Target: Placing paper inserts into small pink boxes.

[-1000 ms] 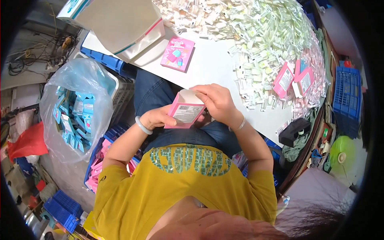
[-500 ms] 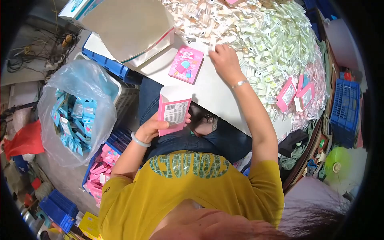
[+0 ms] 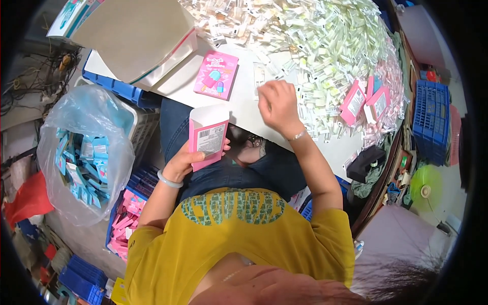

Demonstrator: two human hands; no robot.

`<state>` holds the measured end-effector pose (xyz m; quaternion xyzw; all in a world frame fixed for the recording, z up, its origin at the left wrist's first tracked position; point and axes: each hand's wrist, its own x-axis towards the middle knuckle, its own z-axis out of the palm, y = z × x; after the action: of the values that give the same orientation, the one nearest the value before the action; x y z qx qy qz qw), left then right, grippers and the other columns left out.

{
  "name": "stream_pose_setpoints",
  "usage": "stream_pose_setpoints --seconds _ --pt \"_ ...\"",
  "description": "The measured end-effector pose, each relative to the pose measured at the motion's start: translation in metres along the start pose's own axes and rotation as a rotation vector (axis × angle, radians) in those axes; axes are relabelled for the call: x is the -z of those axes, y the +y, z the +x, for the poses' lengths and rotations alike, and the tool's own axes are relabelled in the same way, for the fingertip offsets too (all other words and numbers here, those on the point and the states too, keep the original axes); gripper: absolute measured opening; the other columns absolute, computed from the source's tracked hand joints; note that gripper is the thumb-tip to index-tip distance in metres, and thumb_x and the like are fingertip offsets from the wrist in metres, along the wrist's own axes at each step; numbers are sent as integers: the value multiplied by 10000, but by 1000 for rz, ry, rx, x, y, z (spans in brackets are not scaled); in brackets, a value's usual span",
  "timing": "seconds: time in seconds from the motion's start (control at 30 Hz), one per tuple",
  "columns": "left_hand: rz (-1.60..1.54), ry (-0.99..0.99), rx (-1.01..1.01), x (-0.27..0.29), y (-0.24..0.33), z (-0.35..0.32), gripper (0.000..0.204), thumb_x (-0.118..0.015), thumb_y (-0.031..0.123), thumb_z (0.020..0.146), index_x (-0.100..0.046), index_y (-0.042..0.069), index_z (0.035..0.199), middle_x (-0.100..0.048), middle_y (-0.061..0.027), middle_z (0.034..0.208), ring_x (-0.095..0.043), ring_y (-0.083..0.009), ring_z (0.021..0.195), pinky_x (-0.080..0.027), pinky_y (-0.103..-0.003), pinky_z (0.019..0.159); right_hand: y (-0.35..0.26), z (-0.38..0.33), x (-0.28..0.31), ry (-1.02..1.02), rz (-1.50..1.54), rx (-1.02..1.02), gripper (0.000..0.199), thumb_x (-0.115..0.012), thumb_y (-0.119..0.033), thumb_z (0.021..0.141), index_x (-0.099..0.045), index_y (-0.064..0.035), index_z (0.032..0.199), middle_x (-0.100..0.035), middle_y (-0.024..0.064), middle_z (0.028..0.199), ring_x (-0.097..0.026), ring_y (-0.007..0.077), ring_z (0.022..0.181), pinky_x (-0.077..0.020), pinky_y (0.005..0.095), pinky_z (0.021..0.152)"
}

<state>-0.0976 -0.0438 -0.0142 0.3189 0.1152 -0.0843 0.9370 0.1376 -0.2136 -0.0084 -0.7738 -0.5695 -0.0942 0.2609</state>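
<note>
My left hand [image 3: 184, 161] is wrapped round a small pink carton [image 3: 209, 145] above my lap. The carton is tilted, its white top flap is up, and a printed back panel with a barcode faces me. My right hand [image 3: 278, 104] hovers over the near part of the white table [image 3: 241, 104], fingers curled in; what they hold, if anything, is hidden. Just beyond its fingers lie a few small clear packets [image 3: 260, 75], at the edge of a big heap of slim clear packets [image 3: 330, 56]. Another pink carton [image 3: 216, 75] with ice-pop pictures lies flat on the table.
A large open cardboard box [image 3: 137, 38] stands at the table's far left. Several pink cartons [image 3: 353, 104] rest on the heap at right. On my left are a clear bag [image 3: 114, 152] of blue cartons and a crate of pink cartons [image 3: 124, 221]. A green fan [image 3: 426, 188] is at right.
My right hand has drawn back from the heap's edge toward me, its fingers curled. My left hand still holds the carton. The whole view has shifted slightly.
</note>
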Motion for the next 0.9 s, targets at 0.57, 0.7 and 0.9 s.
stream_pose_setpoints --seconds 0.57,0.7,0.9 --pt "14 -70 78 -17 -4 3 795 -752 282 734 -396 -52 1361 -539 -205 1283 -547 -309 1182 -427 -401 1020 33 37 -20 107 -135 -323 183 -533 -2 740 -574 -17 918 -513 155 936 -502 358 899 -435 442 778" --pt "89 15 34 -19 -7 -1 884 -756 359 708 -365 -80 1368 -523 -262 1284 -555 -372 1165 -454 -446 996 28 40 -46 4 -261 -230 167 -533 -46 770 -567 -46 933 -526 125 953 -520 300 908 -422 431 740" --pt "63 -13 48 -24 -18 3 873 -745 369 730 -352 -69 1376 -524 -257 1282 -558 -377 1161 -459 -456 988 4 14 -36 6 -210 -318 233 -551 -56 696 -515 -32 926 -494 127 890 -510 297 811 -417 412 685"
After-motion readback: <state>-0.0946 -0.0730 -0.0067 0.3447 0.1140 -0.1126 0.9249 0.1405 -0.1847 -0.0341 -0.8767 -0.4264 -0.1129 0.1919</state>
